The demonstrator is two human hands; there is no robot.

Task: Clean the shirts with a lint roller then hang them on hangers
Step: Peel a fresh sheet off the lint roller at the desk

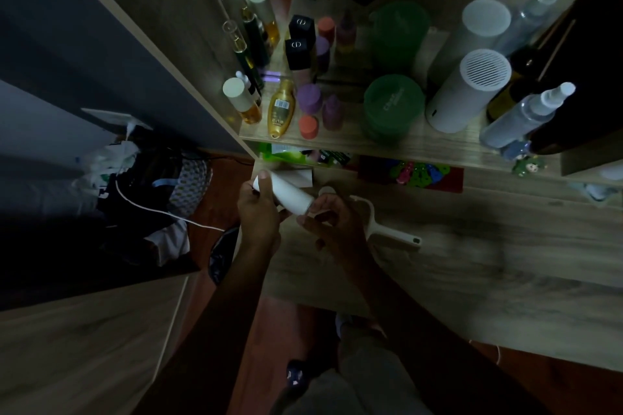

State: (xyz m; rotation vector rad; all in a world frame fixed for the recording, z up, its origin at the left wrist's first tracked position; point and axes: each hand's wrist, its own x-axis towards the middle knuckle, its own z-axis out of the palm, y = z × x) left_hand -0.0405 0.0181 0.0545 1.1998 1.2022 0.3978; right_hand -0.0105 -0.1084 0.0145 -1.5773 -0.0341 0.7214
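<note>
Lint roll; smooth white cylinder

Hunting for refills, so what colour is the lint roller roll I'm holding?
White. The lint roller roll shows best in the head view, the only one here.

Two black caps near the shelf's back left corner each carry a white rounded emblem resembling "CD". White lettering on a green lid mid-shelf and a barcode label on a gold bottle at the front edge are too blurred to read.
</note>
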